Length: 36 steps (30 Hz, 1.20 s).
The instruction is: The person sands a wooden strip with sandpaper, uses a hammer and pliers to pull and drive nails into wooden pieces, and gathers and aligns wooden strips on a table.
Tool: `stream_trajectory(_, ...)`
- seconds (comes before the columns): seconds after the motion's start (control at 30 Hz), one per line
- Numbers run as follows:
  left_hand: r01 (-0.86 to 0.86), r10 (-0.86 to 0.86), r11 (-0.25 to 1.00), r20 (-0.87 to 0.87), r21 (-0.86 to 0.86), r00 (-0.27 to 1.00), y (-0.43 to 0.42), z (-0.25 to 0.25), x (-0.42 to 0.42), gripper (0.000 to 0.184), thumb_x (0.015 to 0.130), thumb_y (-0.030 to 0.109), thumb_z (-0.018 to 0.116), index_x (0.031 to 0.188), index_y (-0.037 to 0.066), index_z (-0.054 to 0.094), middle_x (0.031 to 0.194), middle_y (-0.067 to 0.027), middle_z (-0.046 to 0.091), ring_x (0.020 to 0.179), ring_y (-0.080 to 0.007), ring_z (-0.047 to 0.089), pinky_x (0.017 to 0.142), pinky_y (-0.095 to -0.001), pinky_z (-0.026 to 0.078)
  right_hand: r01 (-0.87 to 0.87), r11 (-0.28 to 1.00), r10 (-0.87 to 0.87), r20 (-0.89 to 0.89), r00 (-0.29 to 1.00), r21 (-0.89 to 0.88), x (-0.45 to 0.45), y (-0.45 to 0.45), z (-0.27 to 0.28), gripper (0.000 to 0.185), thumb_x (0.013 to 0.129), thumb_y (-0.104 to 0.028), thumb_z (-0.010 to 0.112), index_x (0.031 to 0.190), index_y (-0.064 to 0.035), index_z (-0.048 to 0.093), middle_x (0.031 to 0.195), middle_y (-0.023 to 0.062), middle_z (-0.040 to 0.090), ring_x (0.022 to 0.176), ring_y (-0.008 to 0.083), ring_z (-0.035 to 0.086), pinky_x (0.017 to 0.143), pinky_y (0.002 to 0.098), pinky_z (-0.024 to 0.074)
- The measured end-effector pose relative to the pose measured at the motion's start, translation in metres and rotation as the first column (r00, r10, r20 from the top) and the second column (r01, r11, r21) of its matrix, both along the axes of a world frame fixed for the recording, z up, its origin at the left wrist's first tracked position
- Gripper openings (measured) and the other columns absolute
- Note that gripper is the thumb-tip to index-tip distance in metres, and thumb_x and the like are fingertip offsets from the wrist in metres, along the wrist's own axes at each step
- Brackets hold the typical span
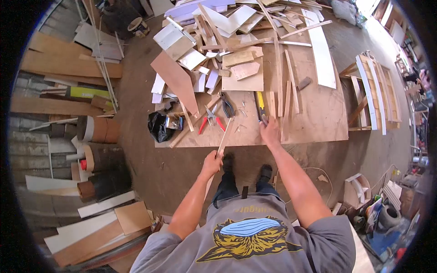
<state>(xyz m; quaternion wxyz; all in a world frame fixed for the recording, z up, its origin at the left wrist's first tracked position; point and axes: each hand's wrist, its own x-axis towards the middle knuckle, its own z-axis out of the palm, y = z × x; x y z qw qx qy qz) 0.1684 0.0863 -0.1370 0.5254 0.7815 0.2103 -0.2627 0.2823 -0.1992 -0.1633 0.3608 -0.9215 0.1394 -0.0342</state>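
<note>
My left hand [211, 164] is closed round a narrow wood strip [225, 137], whose far end reaches the table's front edge. At that edge, my right hand [271, 132] has its fingers round the near end of a long yellow-and-black tool [260, 103]; its exact kind is not clear. Between the hands lie red-handled pliers [210, 120], spread apart, and dark-handled pliers [227, 106]. A few small nail-like pieces [243, 113] are scattered beside them. Wood strips [286, 109] lie just right of the tool.
Offcuts and boards are heaped on the back of the wooden table [318, 132]. A black plastic bag [158, 127] sits at its front left corner. Boards [68, 63] and rolls [100, 129] line the left; a slatted wooden frame [378, 93] stands right. A cable [327, 175] crosses the floor.
</note>
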Motion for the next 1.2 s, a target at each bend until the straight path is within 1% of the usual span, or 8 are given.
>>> stream_trajectory(0.13,0.059,-0.061,0.997,-0.048,-0.042,0.997,0.027,-0.001,0.011,0.034,0.106,0.035,0.055,0.098,0.003,0.062,0.062,-0.0048,0.059,0.046,-0.0130,0.053,0.044,-0.0316,0.042,0.048,0.995,-0.039,0.094,0.995,-0.092,0.043,0.018,-0.027,0.037,0.095,-0.016,0.062,0.129,-0.0043,0.053,0.124,0.0273,0.061,0.111,0.0468,0.062,0.090,0.0548,0.0522)
stream_trajectory(0.17,0.066,-0.069,0.996,-0.056,-0.056,0.996,0.034,-0.001,0.012,0.033,0.106,0.034,0.055,0.098,0.003,0.063,0.062,-0.0049,0.059,0.047,-0.0131,0.053,0.045,-0.0319,0.042,0.072,0.997,-0.074,-0.130,0.989,-0.019,0.049,0.024,-0.013,0.036,0.096,-0.014,0.059,0.130,-0.0046,0.053,0.125,0.0292,0.061,0.114,0.0463,0.061,0.092,0.0543,0.0512)
stream_trajectory(0.27,0.107,-0.111,0.992,-0.066,-0.063,0.992,0.053,-0.007,0.018,0.033,0.106,0.034,0.055,0.097,0.003,0.063,0.061,-0.0051,0.059,0.048,-0.0134,0.054,0.047,-0.0328,0.042,0.065,0.991,-0.049,-0.135,0.990,0.114,0.054,0.044,0.003,0.037,0.096,-0.016,0.060,0.131,-0.0045,0.053,0.127,0.0289,0.062,0.115,0.0450,0.062,0.094,0.0535,0.0499)
stream_trajectory(0.37,0.185,-0.187,0.982,-0.071,-0.023,0.980,0.065,-0.011,0.022,0.032,0.105,0.033,0.056,0.097,0.004,0.063,0.062,-0.0050,0.059,0.051,-0.0139,0.056,0.050,-0.0335,0.043,0.023,1.000,-0.022,0.117,0.993,-0.008,0.051,0.055,-0.021,0.037,0.097,-0.019,0.063,0.130,-0.0061,0.053,0.124,0.0250,0.063,0.116,0.0420,0.060,0.094,0.0528,0.0498)
stream_trajectory(0.5,0.282,-0.281,0.959,-0.087,-0.005,0.956,0.074,-0.015,0.024,0.032,0.105,0.033,0.055,0.096,0.004,0.064,0.063,-0.0058,0.060,0.056,-0.0161,0.059,0.054,-0.0350,0.045,0.175,0.892,-0.226,-0.075,0.971,-0.417,0.055,0.042,-0.031,0.036,0.098,-0.027,0.065,0.128,-0.0094,0.055,0.121,0.0161,0.062,0.119,0.0355,0.057,0.093,0.0504,0.0525)
stream_trajectory(0.77,0.442,-0.441,0.896,-0.040,0.036,0.897,0.070,-0.044,0.013,0.041,0.104,0.047,0.054,0.101,0.008,0.065,0.064,-0.0021,0.058,0.050,-0.0135,0.054,0.047,-0.0325,0.042,0.094,0.864,-0.231,-0.224,0.947,-0.494,0.062,0.029,-0.053,0.035,0.100,-0.035,0.061,0.119,-0.0052,0.059,0.116,0.0163,0.068,0.115,0.0319,0.066,0.092,0.0454,0.0558)
stream_trajectory(0.97,0.458,-0.455,0.888,-0.060,0.047,0.888,0.044,-0.026,0.020,0.040,0.104,0.040,0.054,0.095,0.002,0.062,0.073,-0.0196,0.064,0.073,-0.0361,0.067,0.069,-0.0466,0.050,0.288,0.939,-0.339,-0.347,0.874,-0.189,0.046,0.018,0.015,0.032,0.102,-0.032,0.057,0.118,-0.0045,0.059,0.119,0.0197,0.070,0.111,0.0396,0.068,0.093,0.0499,0.0526)
stream_trajectory(1.2,0.577,-0.596,0.792,0.049,0.197,0.801,0.015,-0.060,0.035,0.046,0.104,0.044,0.051,0.093,0.002,0.068,0.086,-0.0257,0.069,0.091,-0.0447,0.068,0.078,-0.0510,0.051,0.309,0.878,-0.235,-0.232,0.944,0.366,-0.055,-0.017,-0.005,0.032,0.104,-0.030,0.057,0.120,-0.0024,0.060,0.096,0.0149,0.071,0.089,0.0259,0.069,0.081,0.0425,0.0544)
